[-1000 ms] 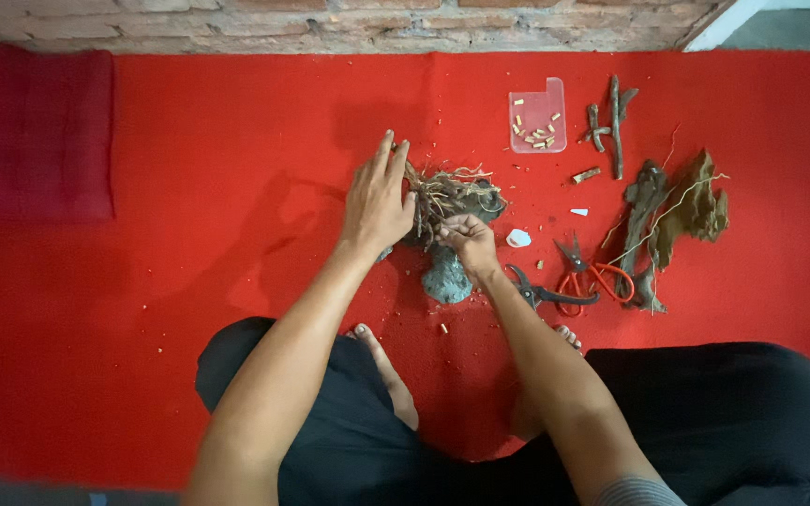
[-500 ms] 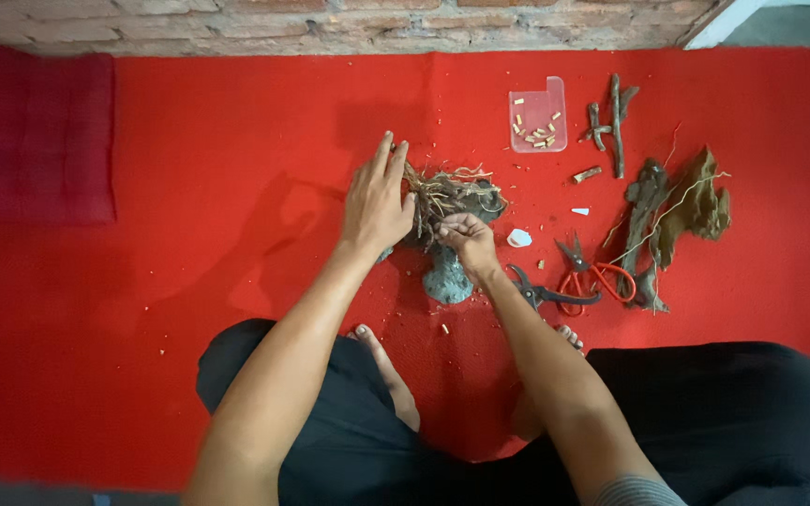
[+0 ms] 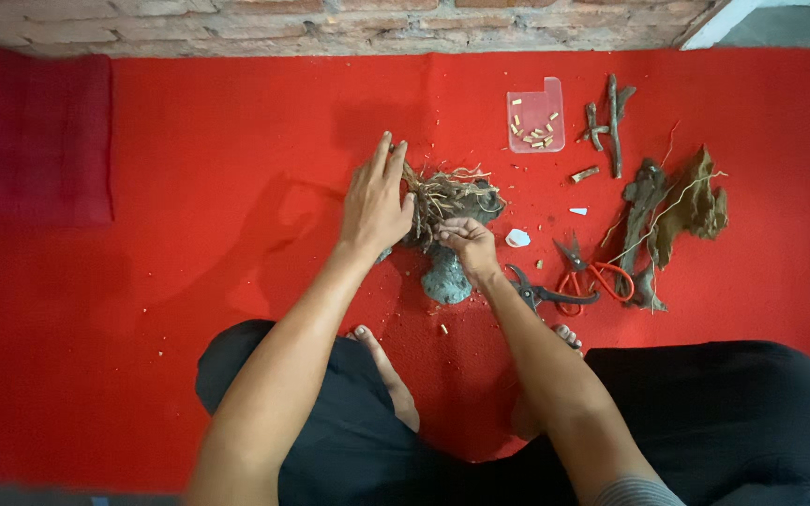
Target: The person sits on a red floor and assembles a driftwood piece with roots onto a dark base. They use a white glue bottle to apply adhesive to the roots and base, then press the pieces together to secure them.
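Bracing root tangle flat-palmed, left hand open; right hand pinched shut on it above grey stone. Spare driftwood unattached.

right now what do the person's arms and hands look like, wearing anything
Both arms are bare from hand to well past the elbow. The left hand and right hand wear no gloves, and no rings or watch show. A grey ribbed sleeve edge shows on the right upper arm. Black trousers cover the legs.
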